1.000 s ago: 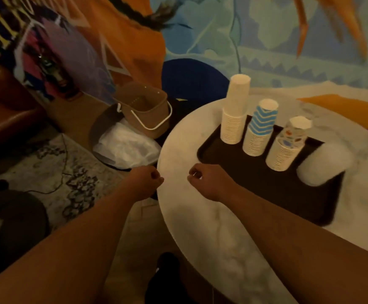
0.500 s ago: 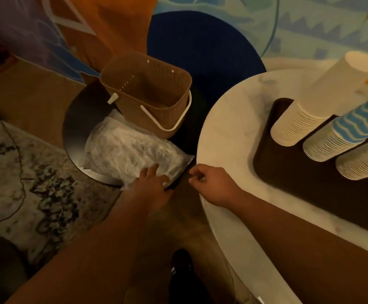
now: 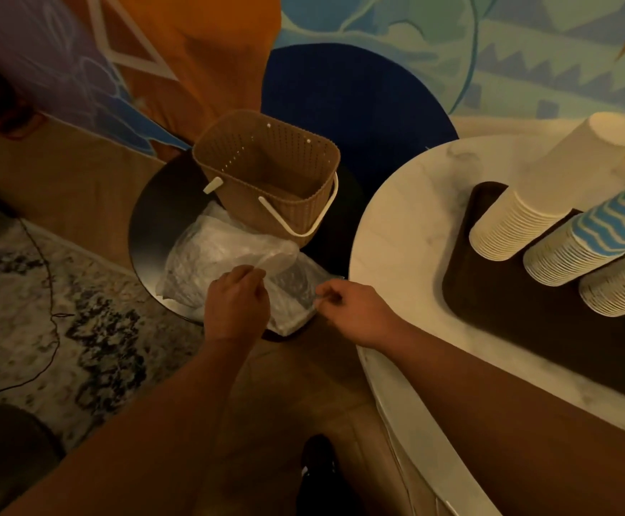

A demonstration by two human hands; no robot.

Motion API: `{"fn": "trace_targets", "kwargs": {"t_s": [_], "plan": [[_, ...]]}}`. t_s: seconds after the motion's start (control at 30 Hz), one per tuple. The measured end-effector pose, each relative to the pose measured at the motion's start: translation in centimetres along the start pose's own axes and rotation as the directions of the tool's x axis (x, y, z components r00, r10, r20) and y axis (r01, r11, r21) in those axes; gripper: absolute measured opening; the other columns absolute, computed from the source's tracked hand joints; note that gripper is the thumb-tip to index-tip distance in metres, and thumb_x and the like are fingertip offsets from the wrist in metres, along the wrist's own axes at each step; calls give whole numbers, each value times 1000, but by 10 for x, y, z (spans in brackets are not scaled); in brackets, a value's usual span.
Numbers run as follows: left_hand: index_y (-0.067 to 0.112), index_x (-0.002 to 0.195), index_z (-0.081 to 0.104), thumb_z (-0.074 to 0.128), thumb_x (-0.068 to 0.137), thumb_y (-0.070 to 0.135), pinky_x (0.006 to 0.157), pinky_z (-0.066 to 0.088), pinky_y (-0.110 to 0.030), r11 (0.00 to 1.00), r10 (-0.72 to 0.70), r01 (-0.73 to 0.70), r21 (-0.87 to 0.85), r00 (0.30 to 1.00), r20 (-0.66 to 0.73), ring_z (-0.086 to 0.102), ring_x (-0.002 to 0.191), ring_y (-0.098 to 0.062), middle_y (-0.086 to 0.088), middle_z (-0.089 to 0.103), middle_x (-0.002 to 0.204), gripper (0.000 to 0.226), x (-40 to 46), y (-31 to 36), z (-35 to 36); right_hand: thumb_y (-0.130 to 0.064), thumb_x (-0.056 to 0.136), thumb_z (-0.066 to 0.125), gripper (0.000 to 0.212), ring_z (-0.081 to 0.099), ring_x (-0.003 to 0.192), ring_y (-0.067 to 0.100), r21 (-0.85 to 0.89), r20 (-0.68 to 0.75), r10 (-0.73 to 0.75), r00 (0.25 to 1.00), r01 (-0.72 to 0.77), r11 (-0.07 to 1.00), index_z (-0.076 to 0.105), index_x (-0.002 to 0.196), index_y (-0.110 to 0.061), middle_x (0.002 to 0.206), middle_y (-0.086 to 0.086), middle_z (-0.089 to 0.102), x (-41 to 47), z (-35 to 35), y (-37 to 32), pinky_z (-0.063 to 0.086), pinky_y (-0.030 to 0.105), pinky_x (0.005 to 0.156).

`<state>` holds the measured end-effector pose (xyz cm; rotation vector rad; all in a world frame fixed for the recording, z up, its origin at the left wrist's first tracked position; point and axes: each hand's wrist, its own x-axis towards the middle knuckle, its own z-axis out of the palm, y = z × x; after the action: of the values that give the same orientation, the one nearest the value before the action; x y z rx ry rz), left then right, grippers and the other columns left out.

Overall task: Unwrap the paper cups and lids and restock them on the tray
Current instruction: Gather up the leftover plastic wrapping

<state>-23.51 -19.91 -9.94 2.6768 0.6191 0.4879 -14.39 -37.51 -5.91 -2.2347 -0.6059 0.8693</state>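
A clear plastic package (image 3: 214, 266) of wrapped stock lies on a low dark round side table (image 3: 151, 217), in front of a brown woven basket (image 3: 266, 176). My left hand (image 3: 236, 303) pinches a loose flap of the plastic and lifts it. My right hand (image 3: 352, 310) pinches the package's near right corner. On the marble table (image 3: 396, 225) to the right, a dark brown tray (image 3: 489, 303) carries three leaning stacks of paper cups: plain white (image 3: 538, 195), blue wave-patterned (image 3: 594, 236), and a third (image 3: 623, 288) partly cut off by the frame edge.
A patterned rug (image 3: 43, 314) with a thin black cable (image 3: 46, 262) lies on the floor at left. A painted mural wall (image 3: 340, 50) is behind. A dark shoe (image 3: 318, 471) shows below, beside the marble table's edge.
I have leaned left toward the low table. My left hand went from touching the package to pinching up its plastic flap; my right hand reached over and took its corner.
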Motion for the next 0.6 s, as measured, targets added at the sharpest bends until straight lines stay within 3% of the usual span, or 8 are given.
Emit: {"fn": "trace_targets", "kwargs": {"t_s": [0.13,0.2,0.27,0.33,0.4,0.53,0.6], "plan": [[8,95,74,55,86,19,73,48,-38,992,124,-124,10,983,-137,65,79,-27,-10,70,92,24,-8,36,-27,-51,95,50,42,63,97,20,106,28,-20,999,17,994,61,122,-20,108,1,65,-13,-8,-15,52,36,82],[8,93,73,52,86,23,71,49,-38,976,216,-216,16,964,-152,65,77,-27,-10,70,90,27,-13,70,-35,-62,89,51,56,62,105,22,315,36,28,999,-38,948,55,128,-22,117,2,64,-27,-20,-18,54,40,88],[9,92,72,55,84,21,70,50,-38,949,314,-312,30,940,-137,64,75,-26,-9,69,89,22,-24,111,-39,-68,83,56,66,58,113,22,598,56,114,992,-125,792,48,134,-25,124,-2,59,-47,-39,-14,53,43,92],[10,89,72,56,81,17,67,47,-35,908,419,-419,26,901,-110,63,72,-25,-7,69,88,18,-42,155,-38,-59,85,61,53,57,108,19,768,87,138,987,-154,622,47,127,-31,115,-5,58,-77,-67,-2,55,41,85],[11,89,72,53,81,18,66,45,-33,851,524,-525,5,849,-68,64,71,-25,-7,70,90,22,-64,201,-34,-46,88,65,38,59,93,15,837,64,154,986,-137,530,47,117,-31,102,-6,59,-110,-95,22,53,34,73],[12,89,73,61,83,24,68,48,-32,709,687,-693,-132,721,-90,67,76,-19,-2,73,89,18,-109,284,-28,-25,93,63,22,67,83,17,841,-58,196,979,-58,537,64,113,-16,104,5,70,-175,-135,92,52,29,61],[13,84,71,59,85,28,68,46,-31,707,678,-689,-159,724,-128,63,76,-15,-2,72,85,19,-125,313,-26,-18,93,61,18,67,84,21,837,-88,218,972,-46,545,65,111,-19,101,6,71,-208,-154,132,55,35,68]]}}
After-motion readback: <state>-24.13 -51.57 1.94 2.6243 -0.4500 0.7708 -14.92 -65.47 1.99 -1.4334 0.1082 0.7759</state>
